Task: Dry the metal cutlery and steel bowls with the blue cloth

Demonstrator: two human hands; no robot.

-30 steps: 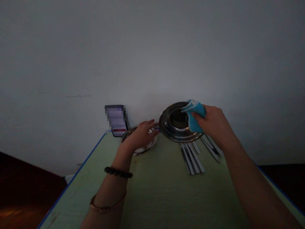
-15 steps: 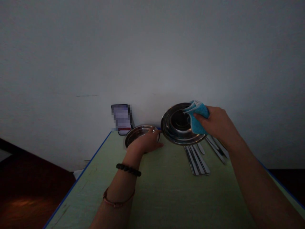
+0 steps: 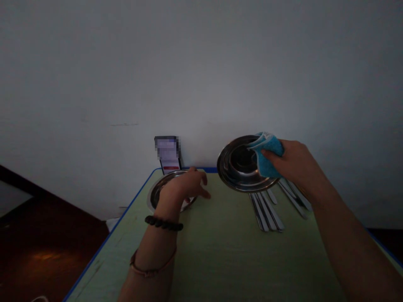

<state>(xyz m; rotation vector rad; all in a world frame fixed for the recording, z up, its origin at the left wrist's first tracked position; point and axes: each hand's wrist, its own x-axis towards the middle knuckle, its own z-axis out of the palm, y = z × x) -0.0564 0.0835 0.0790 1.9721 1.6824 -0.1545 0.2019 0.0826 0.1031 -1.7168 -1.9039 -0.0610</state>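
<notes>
Nearest: two bare forearms reach forward over a pale green bench (image 3: 226, 256) with blue edging. On the left forearm, a copper-coloured bangle (image 3: 151, 273); above it, toward the wrist, a black twisted bracelet (image 3: 163, 224).

Middle of the bench, right of centre: a sheaf of cutlery (image 3: 268, 214) lies side by side, the far ends hidden behind a dish. A second cluster of cutlery (image 3: 294, 200) sits farther right, slanting, partly behind the right wrist.

Hands well apart from each other. The left hand (image 3: 184, 184) is over a lower steel dish (image 3: 152, 203) on the left part of the bench; fingers loosely bent, thumb spread away, nothing seen in the grasp. Contact with that dish: cannot tell. The right hand (image 3: 296, 163) is closed on a folded blue cloth (image 3: 269, 159), pinching it over the right rim of a raised steel dish (image 3: 229, 178). This dish is tilted, its hollow toward the viewer, above the far ends of the cutlery.

Farther: a phone (image 3: 170, 156) props upright just behind the lower dish. Beyond it, a plain grey wall (image 3: 201, 67) with a thin scuff line.
</notes>
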